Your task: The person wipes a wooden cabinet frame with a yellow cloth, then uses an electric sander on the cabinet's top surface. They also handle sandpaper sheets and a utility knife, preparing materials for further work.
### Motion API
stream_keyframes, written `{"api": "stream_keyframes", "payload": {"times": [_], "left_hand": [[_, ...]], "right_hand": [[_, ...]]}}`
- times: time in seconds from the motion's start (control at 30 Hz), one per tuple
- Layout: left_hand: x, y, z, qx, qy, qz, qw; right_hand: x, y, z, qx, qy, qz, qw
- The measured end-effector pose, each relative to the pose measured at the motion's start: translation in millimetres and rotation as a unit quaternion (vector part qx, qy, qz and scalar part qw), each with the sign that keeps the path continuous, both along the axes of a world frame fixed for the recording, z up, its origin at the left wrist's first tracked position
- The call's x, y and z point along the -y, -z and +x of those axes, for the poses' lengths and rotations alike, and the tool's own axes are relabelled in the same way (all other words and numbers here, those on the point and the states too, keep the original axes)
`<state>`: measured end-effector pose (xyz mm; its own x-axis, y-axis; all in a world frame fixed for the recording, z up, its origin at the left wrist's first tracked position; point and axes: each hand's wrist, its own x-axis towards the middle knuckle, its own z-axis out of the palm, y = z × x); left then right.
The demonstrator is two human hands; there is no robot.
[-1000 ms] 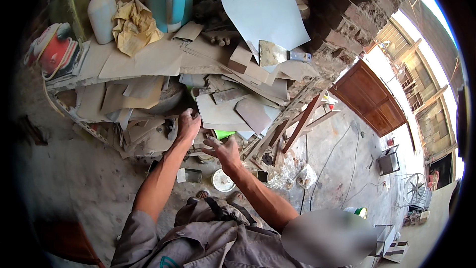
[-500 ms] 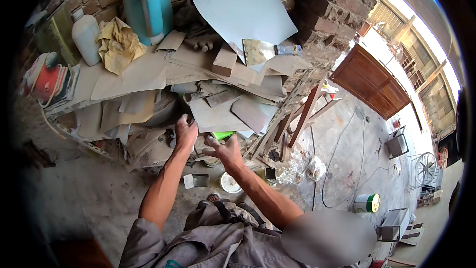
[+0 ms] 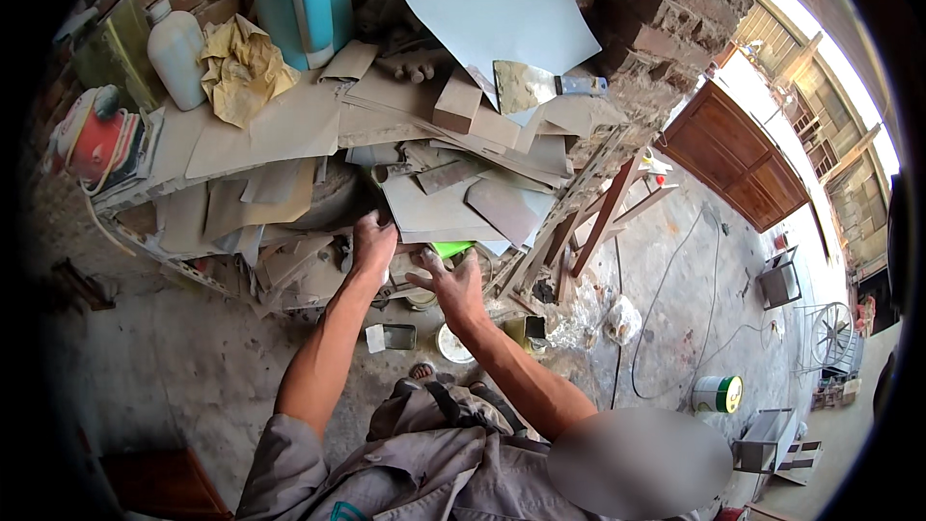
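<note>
My left hand (image 3: 374, 249) reaches into the lower shelf, beside a stack of sanding sheets (image 3: 434, 217). Its fingers bend away into the dark gap, so their tips and anything they hold are hidden. Just right of it, my right hand (image 3: 455, 287) is open, thumb and fingers apart. Its fingertips are close to a bright green piece (image 3: 450, 249) under the front edge of the stack; whether they touch it I cannot tell. On the shelf above lie a scraper (image 3: 526, 87) with a blue handle, a small block (image 3: 458, 101) and a large pale sheet (image 3: 497, 5).
The upper shelf also holds a blue kettle (image 3: 304, 0), a white bottle (image 3: 177, 56), crumpled yellowish paper (image 3: 246, 72) and a red sander (image 3: 92, 140). Below stand a metal tin (image 3: 394, 337) and a white tub (image 3: 453, 344). A cable (image 3: 644, 328) crosses the floor at right.
The shelf and its contents sit slightly further right in the view. My right hand has moved up to the green piece, its fingers more upright. My left hand stays in the shelf gap.
</note>
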<state>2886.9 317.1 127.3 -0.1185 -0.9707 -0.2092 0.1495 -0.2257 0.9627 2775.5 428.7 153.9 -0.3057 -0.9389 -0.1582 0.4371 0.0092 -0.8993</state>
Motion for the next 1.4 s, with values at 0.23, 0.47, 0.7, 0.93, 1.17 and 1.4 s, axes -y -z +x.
{"api": "stream_keyframes", "payload": {"times": [0.23, 0.47, 0.7, 0.93, 1.17, 1.4], "left_hand": [[-7.6, -20.8, 3.3, -0.058, 0.028, 0.062, 0.996], [-8.2, -8.0, 10.3, -0.043, 0.027, 0.024, 0.998], [-5.2, -4.8, 20.2, 0.063, 0.037, -0.014, 0.997], [-19.5, -36.3, 44.1, 0.088, -0.006, -0.069, 0.994], [-81.1, -102.9, 99.2, 0.063, -0.023, -0.107, 0.992], [-133.5, -187.4, 153.2, 0.175, 0.073, -0.200, 0.961]], "right_hand": [[3.3, -16.0, -0.5, 0.057, -0.033, 0.010, 0.998], [5.2, -16.5, -16.6, 0.054, -0.069, 0.020, 0.996], [10.0, -7.5, -25.9, 0.065, -0.087, 0.056, 0.993], [11.2, -16.7, -37.7, 0.032, -0.080, 0.046, 0.995], [4.0, -5.0, -24.7, 0.049, -0.091, 0.080, 0.991], [2.0, 32.9, -16.9, 0.152, -0.124, 0.101, 0.975]]}}
